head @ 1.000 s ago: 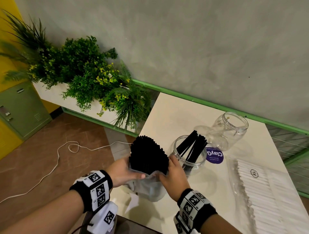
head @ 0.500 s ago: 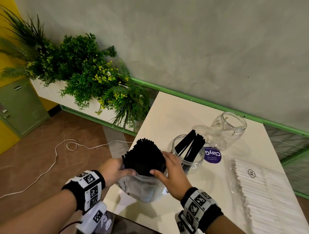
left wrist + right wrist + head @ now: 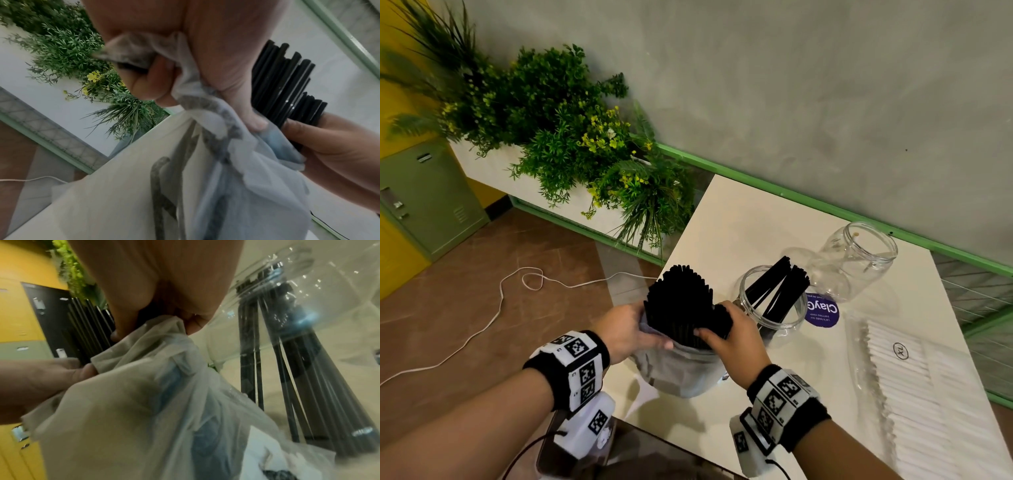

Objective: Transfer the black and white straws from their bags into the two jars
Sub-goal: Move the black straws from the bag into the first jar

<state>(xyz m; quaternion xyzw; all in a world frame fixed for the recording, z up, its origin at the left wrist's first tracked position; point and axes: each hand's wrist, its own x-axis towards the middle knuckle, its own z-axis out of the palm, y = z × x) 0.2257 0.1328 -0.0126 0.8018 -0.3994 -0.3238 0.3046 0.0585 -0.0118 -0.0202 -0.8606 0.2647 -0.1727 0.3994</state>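
Observation:
A thick bundle of black straws (image 3: pixel 679 301) stands upright out of a translucent plastic bag (image 3: pixel 678 370) at the table's near left corner. My left hand (image 3: pixel 625 330) grips the bag's bunched rim (image 3: pixel 185 91) on the left side. Thumb and fingers of my right hand (image 3: pixel 726 330) pinch a small clump of black straws (image 3: pixel 720 320) at the bundle's right side. Just right of it a clear jar (image 3: pixel 770 301) holds several black straws (image 3: pixel 287 369). A second clear jar (image 3: pixel 859 257) stands empty behind it. White straws in their clear bag (image 3: pixel 928 394) lie at the right.
A purple round sticker (image 3: pixel 822 310) lies on the cream table (image 3: pixel 739 222) between the jars. Green plants in a white planter (image 3: pixel 571 144) stand left of the table. A white cable (image 3: pixel 500 301) runs over the brown floor. A green rail (image 3: pixel 825 209) borders the table's far edge.
The bag with the straws has sunk a little and come nearer to me. My right hand has shifted from the bag's side onto the straws, splitting off a clump at the right.

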